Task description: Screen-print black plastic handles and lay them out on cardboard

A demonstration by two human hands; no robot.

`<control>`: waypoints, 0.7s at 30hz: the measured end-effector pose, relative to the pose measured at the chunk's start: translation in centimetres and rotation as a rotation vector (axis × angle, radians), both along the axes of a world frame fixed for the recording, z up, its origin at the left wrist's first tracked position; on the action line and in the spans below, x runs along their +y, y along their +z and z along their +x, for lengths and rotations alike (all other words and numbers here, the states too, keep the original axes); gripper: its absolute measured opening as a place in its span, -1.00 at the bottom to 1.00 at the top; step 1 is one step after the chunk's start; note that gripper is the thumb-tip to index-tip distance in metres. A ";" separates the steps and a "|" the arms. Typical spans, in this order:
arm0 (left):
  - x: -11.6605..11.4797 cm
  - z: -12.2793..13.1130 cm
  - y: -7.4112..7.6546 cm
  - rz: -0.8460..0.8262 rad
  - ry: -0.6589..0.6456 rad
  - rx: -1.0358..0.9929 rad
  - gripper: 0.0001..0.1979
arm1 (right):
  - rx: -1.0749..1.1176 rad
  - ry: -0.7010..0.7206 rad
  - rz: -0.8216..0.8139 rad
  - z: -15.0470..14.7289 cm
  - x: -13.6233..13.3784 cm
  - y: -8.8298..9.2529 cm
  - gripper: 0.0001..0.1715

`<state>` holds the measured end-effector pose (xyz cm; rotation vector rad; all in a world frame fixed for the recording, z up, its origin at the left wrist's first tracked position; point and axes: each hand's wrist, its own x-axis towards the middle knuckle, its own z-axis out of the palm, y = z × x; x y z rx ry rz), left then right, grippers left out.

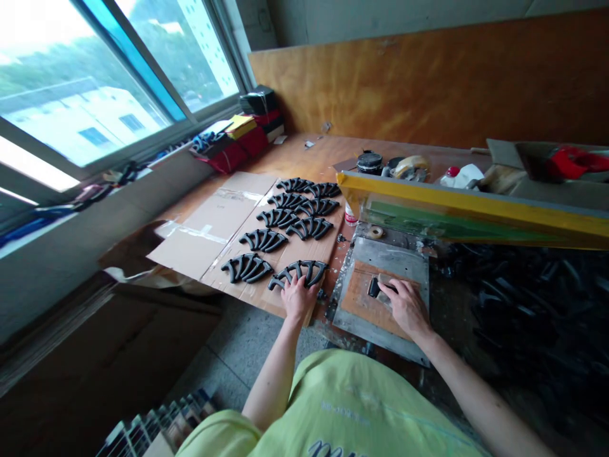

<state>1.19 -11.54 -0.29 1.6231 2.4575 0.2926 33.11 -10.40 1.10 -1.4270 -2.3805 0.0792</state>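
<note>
Black curved parts (247,268) lie in fan-shaped groups, in two columns, on flattened cardboard (209,216). At the nearest right group (314,271), my left hand (299,297) has its fingertips closed on one black part at the lower edge; the fingers partly hide it. To the right, my right hand (408,306) is over a brown board (358,293) on a grey metal plate (380,254). Its fingers are closed on a short black piece (373,287), whose end sticks out to the left of the fingertips.
A yellow-edged screen frame (471,197) slants above the metal plate. Many black parts (537,317) are heaped at the right. A tape roll (375,232), a dark tin (370,162) and a cardboard box (511,162) stand farther back. Red bundles (228,152) lie by the window.
</note>
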 end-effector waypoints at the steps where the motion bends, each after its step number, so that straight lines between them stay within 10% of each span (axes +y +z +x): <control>1: 0.7 -0.1 0.2 0.018 -0.041 0.004 -0.45 | 0.011 0.003 0.003 0.1 0.0 -0.2 -0.37; 8: 8.2 -3.3 0.2 -0.089 -0.116 -0.022 -0.47 | 0.024 -0.016 0.004 0.9 -0.9 -0.5 -0.42; 15: 9.4 -4.1 -0.3 -0.109 -0.069 -0.018 -0.33 | 0.027 -0.086 -0.019 -0.8 -1.0 1.1 -0.51; 21: 12.2 2.2 7.8 0.416 -0.309 -0.660 -0.42 | -0.065 0.119 -0.144 -3.9 -1.4 0.3 -0.17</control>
